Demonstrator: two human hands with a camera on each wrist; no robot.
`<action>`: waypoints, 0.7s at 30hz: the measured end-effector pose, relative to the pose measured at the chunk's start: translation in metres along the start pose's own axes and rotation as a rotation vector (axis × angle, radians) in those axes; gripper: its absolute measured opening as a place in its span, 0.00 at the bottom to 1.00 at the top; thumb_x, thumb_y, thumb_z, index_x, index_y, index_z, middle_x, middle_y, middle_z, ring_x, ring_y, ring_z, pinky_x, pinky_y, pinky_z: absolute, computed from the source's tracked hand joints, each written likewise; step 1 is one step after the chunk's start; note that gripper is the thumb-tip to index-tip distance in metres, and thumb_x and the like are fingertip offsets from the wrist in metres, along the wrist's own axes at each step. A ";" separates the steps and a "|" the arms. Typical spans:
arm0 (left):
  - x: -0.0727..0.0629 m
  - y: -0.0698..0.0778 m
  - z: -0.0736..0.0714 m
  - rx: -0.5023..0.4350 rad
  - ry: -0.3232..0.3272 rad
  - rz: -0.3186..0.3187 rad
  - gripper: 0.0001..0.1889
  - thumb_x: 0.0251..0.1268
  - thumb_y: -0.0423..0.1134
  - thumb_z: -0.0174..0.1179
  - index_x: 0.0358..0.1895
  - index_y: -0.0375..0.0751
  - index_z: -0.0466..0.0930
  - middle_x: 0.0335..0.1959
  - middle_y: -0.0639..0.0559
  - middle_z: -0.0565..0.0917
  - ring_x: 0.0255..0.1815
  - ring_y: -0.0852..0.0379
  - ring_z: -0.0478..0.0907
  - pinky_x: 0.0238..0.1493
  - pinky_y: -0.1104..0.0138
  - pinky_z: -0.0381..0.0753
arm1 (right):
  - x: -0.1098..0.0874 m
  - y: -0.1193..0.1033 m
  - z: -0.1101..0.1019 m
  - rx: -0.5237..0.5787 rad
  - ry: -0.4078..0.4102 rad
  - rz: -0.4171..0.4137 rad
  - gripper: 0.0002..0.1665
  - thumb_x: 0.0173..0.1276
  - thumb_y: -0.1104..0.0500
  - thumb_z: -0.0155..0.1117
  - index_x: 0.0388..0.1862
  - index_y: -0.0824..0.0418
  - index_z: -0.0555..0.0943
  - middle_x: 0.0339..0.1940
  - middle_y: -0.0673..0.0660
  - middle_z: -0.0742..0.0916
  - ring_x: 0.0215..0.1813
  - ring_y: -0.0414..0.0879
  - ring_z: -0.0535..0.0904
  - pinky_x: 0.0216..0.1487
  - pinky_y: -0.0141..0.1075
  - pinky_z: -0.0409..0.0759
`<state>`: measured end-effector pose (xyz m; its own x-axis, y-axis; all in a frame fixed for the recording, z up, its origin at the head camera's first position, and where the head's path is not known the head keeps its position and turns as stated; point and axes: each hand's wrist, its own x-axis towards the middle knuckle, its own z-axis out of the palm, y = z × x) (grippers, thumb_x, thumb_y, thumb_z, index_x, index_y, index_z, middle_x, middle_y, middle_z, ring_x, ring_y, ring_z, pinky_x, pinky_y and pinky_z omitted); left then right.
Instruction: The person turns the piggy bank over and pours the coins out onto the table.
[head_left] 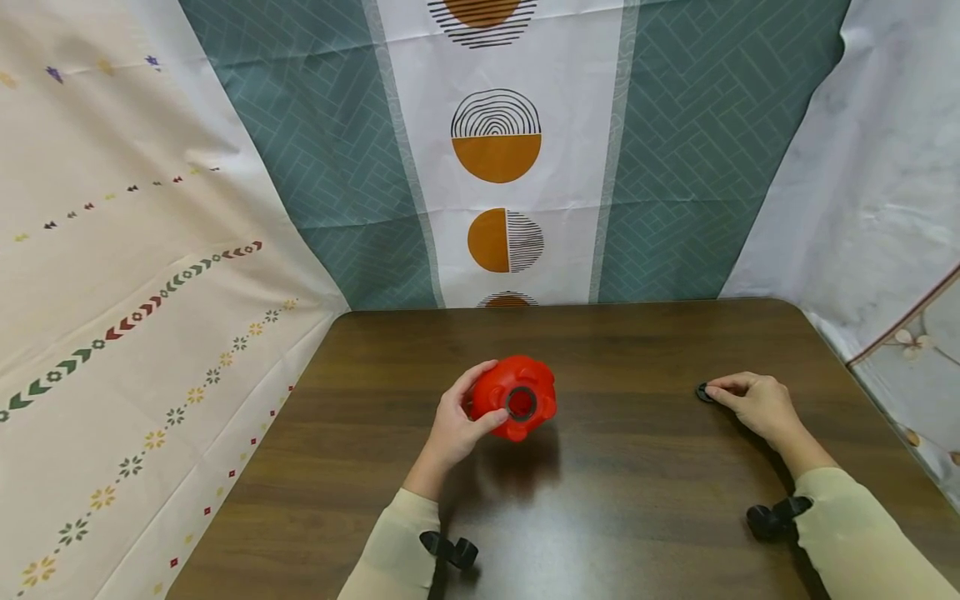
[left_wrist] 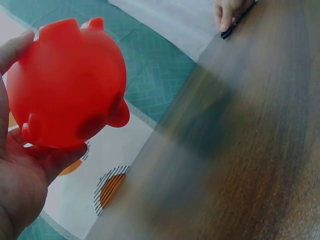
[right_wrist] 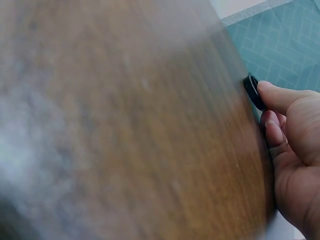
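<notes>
My left hand [head_left: 454, 423] grips a red piggy bank [head_left: 519, 372] from its left side, thumb and fingers spread around the round body. It is held above the table, its underside turned toward the head camera, where a dark ring circles a round hole. Stubby feet and an ear-like bump show on the bank [left_wrist: 70, 80] in the left wrist view. Far to the right, my right hand [head_left: 759, 407] pinches a small black round cap [head_left: 702, 392] between thumb and fingers, close over the tabletop. In the right wrist view the cap [right_wrist: 253, 93] stands on edge.
The brown wooden table [head_left: 622, 492] spans the space below both hands. Behind it hangs a teal and white cloth [head_left: 675, 167] with orange circles. A cream patterned cloth [head_left: 150, 317] hangs at the left, a pale one [head_left: 885, 150] at the right.
</notes>
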<state>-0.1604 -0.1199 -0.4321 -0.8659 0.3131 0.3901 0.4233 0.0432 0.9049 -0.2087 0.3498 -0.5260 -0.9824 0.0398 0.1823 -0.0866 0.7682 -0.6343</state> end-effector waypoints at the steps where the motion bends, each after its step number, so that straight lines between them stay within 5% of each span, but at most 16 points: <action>1: 0.000 -0.001 0.000 -0.002 -0.001 0.003 0.32 0.57 0.32 0.65 0.66 0.35 0.67 0.52 0.39 0.79 0.47 0.49 0.79 0.44 0.60 0.83 | 0.000 0.000 0.000 -0.002 -0.002 0.003 0.21 0.66 0.41 0.63 0.41 0.56 0.88 0.41 0.60 0.86 0.41 0.55 0.79 0.35 0.42 0.76; 8: 0.005 -0.029 0.002 -0.010 -0.001 -0.005 0.32 0.58 0.35 0.67 0.67 0.43 0.68 0.53 0.43 0.80 0.48 0.49 0.79 0.44 0.59 0.83 | -0.004 -0.001 0.001 0.033 0.036 0.039 0.22 0.67 0.42 0.61 0.44 0.58 0.86 0.43 0.62 0.85 0.41 0.52 0.78 0.35 0.38 0.74; 12: 0.006 -0.037 0.005 -0.012 0.000 -0.021 0.32 0.58 0.39 0.68 0.67 0.51 0.69 0.53 0.47 0.80 0.49 0.49 0.79 0.45 0.58 0.83 | -0.013 -0.016 0.007 0.071 0.164 0.009 0.19 0.68 0.46 0.63 0.43 0.60 0.86 0.39 0.60 0.86 0.36 0.33 0.75 0.34 0.30 0.72; 15: 0.007 -0.038 0.007 -0.018 -0.002 -0.017 0.32 0.58 0.40 0.68 0.67 0.52 0.69 0.53 0.47 0.80 0.49 0.48 0.78 0.45 0.57 0.83 | -0.019 -0.044 0.015 0.107 0.202 -0.058 0.16 0.67 0.49 0.64 0.43 0.60 0.86 0.36 0.57 0.86 0.32 0.28 0.72 0.31 0.25 0.70; 21: 0.013 -0.022 0.016 -0.051 0.000 -0.002 0.32 0.58 0.35 0.67 0.67 0.41 0.68 0.53 0.42 0.79 0.48 0.49 0.79 0.44 0.59 0.83 | -0.018 -0.113 0.034 0.361 -0.039 -0.156 0.21 0.71 0.48 0.59 0.55 0.59 0.80 0.45 0.56 0.85 0.40 0.41 0.78 0.37 0.33 0.80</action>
<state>-0.1767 -0.1019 -0.4502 -0.8665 0.3135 0.3885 0.4075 -0.0051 0.9132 -0.1870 0.2406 -0.4826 -0.9578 -0.0898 0.2731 -0.2814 0.4885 -0.8260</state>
